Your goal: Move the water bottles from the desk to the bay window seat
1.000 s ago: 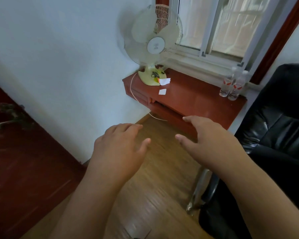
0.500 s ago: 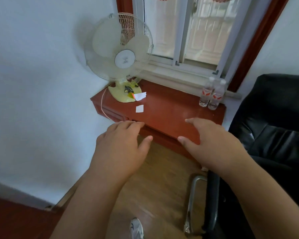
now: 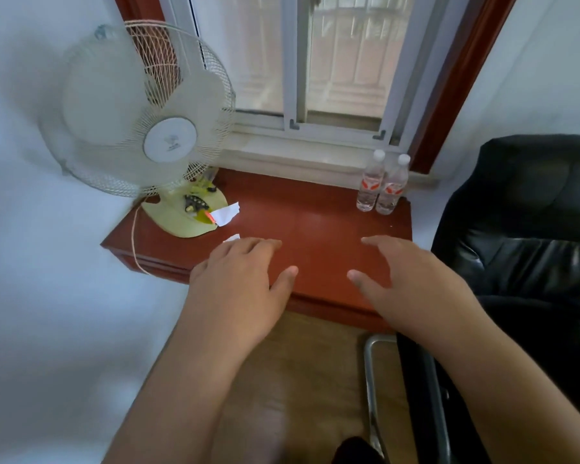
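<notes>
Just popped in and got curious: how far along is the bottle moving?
Nothing looks done yet: both water bottles stand side by side at the back right of the desk, below the window ledge. Nothing is in hand: the left hand and right hand are open and empty over the desk's front. Left: grasp the bottles and carry them over.

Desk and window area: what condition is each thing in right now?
Left bottle: upright, capped, on the desk.
Right bottle: upright, capped, touching the left one.
Fan: upright; whether it is running, cannot tell.
Left hand: open, empty.
Right hand: open, empty.
</notes>
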The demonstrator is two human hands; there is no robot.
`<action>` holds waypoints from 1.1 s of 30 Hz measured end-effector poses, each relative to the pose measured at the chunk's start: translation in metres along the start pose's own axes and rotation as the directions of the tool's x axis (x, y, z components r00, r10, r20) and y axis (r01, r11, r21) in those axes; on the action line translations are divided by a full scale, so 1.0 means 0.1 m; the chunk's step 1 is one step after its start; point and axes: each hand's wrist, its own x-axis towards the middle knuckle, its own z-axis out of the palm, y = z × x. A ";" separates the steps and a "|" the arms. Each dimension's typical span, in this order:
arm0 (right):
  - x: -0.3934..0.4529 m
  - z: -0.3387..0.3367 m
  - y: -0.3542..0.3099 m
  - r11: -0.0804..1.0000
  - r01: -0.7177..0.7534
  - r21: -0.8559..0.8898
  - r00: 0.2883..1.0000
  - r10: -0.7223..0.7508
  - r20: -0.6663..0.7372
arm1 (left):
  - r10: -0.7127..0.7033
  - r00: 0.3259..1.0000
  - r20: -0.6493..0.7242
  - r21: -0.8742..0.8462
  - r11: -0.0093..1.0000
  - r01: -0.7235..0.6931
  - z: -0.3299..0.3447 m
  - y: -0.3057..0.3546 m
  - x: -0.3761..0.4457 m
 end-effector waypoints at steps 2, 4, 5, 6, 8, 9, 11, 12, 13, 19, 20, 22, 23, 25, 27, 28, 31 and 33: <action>0.23 -0.02 0.04 0.999 -0.032 0.016 0.999 0.032 -0.030 | 0.020 1.000 0.018 -0.005 1.000 -0.020 0.04 0.00 0.24; 0.50 -0.02 0.11 0.999 -0.046 0.025 0.998 0.047 -0.044 | 0.031 0.999 0.031 0.003 1.000 -0.031 0.08 0.02 0.51; 0.62 -0.01 0.15 0.999 -0.045 0.027 0.998 0.046 -0.042 | 0.034 0.999 0.033 0.011 0.999 -0.034 0.10 0.03 0.63; 0.75 0.01 0.19 0.999 -0.042 0.033 0.998 0.044 -0.037 | 0.035 0.999 0.033 0.018 0.999 -0.036 0.12 0.04 0.76; 1.07 0.02 0.28 0.998 -0.046 0.050 0.999 0.047 -0.022 | 0.035 0.999 0.026 0.029 0.999 -0.036 0.17 0.09 1.05; 1.24 0.02 0.33 0.998 -0.045 0.055 0.999 0.046 -0.015 | 0.035 0.999 0.026 0.037 0.999 -0.036 0.20 0.12 1.20; 1.60 -0.03 0.43 0.997 -0.038 0.061 0.999 0.039 -0.014 | 0.037 0.999 0.039 0.052 0.998 -0.039 0.23 0.20 1.51; 1.76 -0.06 0.48 0.997 -0.041 0.069 0.999 0.042 -0.020 | 0.041 0.998 0.046 0.055 0.998 -0.044 0.24 0.23 1.67; 1.92 -0.09 0.53 0.996 -0.046 0.073 0.998 0.048 -0.030 | 0.047 0.998 0.051 0.057 0.997 -0.050 0.25 0.27 1.83; 2.75 -0.26 0.86 0.993 -0.059 0.098 0.996 0.065 -0.060 | 0.060 0.998 0.035 0.008 0.998 -0.060 0.39 0.52 2.66; 2.84 -0.27 0.91 0.993 -0.067 0.096 0.995 0.073 -0.066 | 0.070 0.996 0.047 0.002 0.998 -0.070 0.43 0.56 2.76; 2.98 -0.27 1.02 0.990 -0.102 0.098 0.992 0.108 -0.062 | 0.088 0.993 0.074 -0.006 0.996 -0.087 0.51 0.63 2.94; 3.03 -0.25 1.08 0.988 -0.117 0.102 0.991 0.123 -0.053 | 0.100 0.992 0.082 -0.002 0.995 -0.100 0.55 0.67 3.03; 3.14 -0.21 1.20 0.980 -0.157 0.118 0.986 0.162 -0.031 | 0.133 0.987 0.094 -0.001 0.991 -0.134 0.63 0.73 3.24; 3.25 -0.15 1.33 0.968 -0.210 0.137 0.976 0.216 -0.029 | 0.174 0.977 0.120 -0.022 0.985 -0.173 0.70 0.80 3.46; 3.30 -0.11 1.40 0.960 -0.238 0.149 0.969 0.246 -0.038 | 0.198 0.970 0.140 -0.031 0.980 -0.196 0.74 0.83 3.58; 3.42 0.02 1.55 0.925 -0.303 0.230 0.945 0.323 -0.057 | 0.255 0.946 0.202 -0.079 0.967 -0.243 0.87 0.92 3.87; 3.50 0.13 1.64 0.895 -0.333 0.297 0.931 0.362 -0.048 | 0.277 0.927 0.253 -0.134 0.959 -0.250 1.01 0.97 4.04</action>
